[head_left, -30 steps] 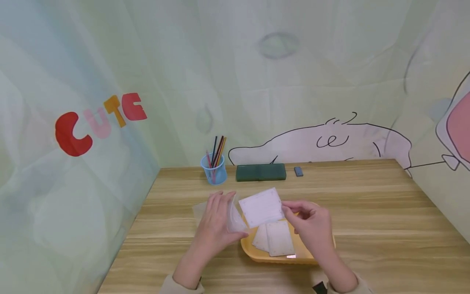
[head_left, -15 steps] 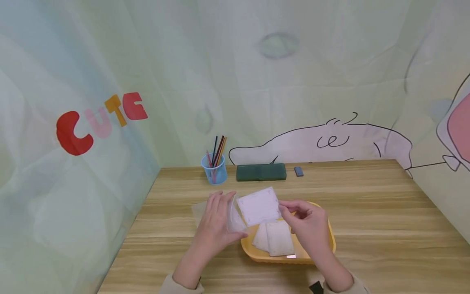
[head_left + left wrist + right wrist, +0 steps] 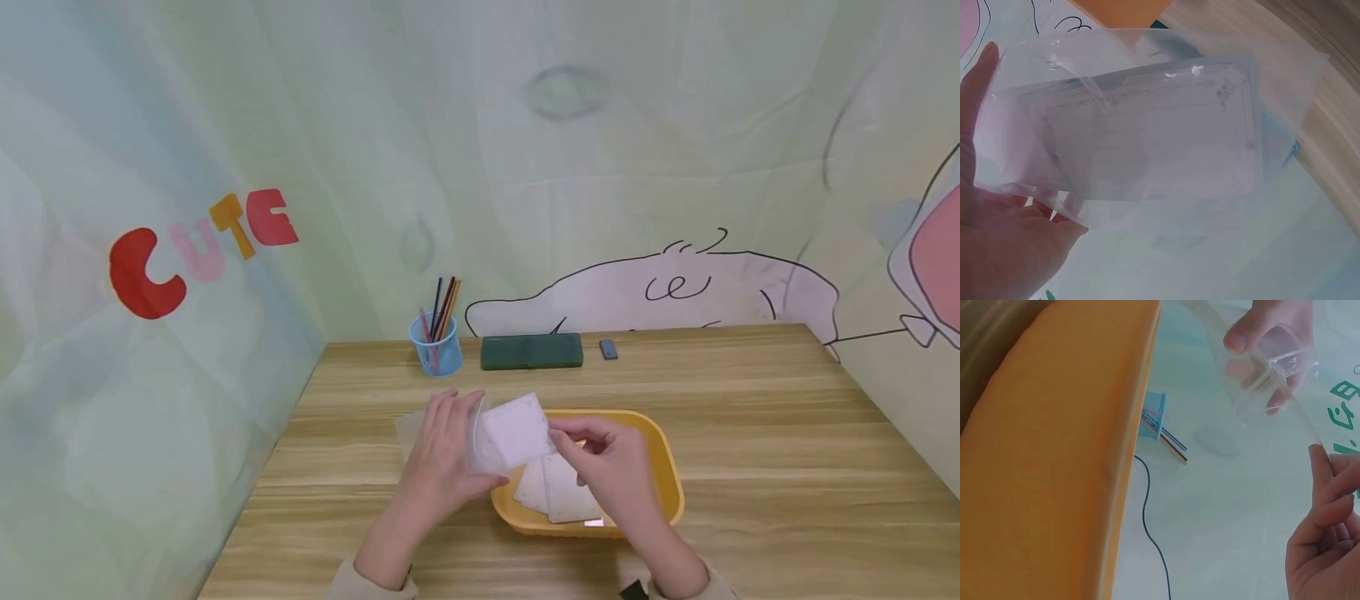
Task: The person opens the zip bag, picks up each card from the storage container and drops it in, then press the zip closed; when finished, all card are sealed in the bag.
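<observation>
My left hand [image 3: 441, 454] grips a clear plastic bag [image 3: 1291, 75] by its mouth, holding it spread between thumb and fingers. A white card [image 3: 519, 427] with a patterned border stands tilted, its left part within the bag mouth. My right hand [image 3: 611, 467] pinches that card's right edge between thumb and fingertips. Through the plastic, the left wrist view shows a bordered, lined card [image 3: 1185, 137] inside the bag; whether it is the same card I cannot tell. Below the hands, loose white cards [image 3: 572, 493] lie in a yellow tray [image 3: 667, 475], partly behind the right hand.
Toward the back of the wooden table [image 3: 750, 417] are a light blue cup [image 3: 441, 357] of pencils, a dark green case [image 3: 531, 352] and a small blue eraser-like block [image 3: 608, 349]. A printed curtain [image 3: 375, 167] hangs behind the table.
My right hand has moved left with the card, and the card's left end has gone from just outside the bag mouth into it. My left hand has stayed in place.
</observation>
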Tool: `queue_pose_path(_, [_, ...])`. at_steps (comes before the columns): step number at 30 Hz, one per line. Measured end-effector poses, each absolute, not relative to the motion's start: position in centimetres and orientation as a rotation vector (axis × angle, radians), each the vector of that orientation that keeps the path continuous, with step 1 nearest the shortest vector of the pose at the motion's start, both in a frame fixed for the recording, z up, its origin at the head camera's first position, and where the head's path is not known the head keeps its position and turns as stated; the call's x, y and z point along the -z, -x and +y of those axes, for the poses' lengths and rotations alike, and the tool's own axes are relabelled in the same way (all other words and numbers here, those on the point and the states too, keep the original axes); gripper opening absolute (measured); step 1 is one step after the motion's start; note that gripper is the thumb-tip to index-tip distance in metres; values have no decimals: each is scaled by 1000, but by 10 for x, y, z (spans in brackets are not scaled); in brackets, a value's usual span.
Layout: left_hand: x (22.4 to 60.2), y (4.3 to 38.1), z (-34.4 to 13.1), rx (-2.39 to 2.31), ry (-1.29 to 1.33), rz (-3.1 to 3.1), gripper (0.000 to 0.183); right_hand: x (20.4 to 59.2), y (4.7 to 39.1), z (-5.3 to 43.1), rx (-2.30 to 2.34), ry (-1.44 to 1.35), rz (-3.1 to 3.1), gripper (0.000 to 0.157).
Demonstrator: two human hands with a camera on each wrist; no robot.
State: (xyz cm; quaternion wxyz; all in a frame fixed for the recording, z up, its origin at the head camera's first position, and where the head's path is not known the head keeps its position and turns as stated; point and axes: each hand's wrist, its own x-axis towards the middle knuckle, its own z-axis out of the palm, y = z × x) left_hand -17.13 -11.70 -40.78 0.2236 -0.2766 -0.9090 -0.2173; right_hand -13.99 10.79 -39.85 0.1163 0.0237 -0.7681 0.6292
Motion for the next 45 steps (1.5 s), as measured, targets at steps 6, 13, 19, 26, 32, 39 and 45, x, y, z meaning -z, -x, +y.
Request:
queue_pose_path(6, [408,171,-116,613,776,-2508,110,403,141,99,-1818,-169,-2243,7])
queue_pose_path(13, [409,171,-115,625,789,-2501,109,408,141,84,-1806,-227,-2309,10])
queue_pose_path(19, [409,171,-114,612,798,-2491,109,410,140,76,-1700,-292,-2427,14])
queue_pose_path(26, [409,171,-113,601,804,-2478,108,413,139,72,-1566,-453,-2479,17])
queue_pose_path(32, [409,172,-114,601,810,-2484,109,415,140,77,-1464,-506,-2399,19])
queue_pose_path(39, [411,172,-118,576,747,-2502,110,416,155,104,-1229,-322,-2507,21])
queue_pose_path(45, [410,172,-121,589,732,-2520,111,431,163,134,-795,-254,-2852,31])
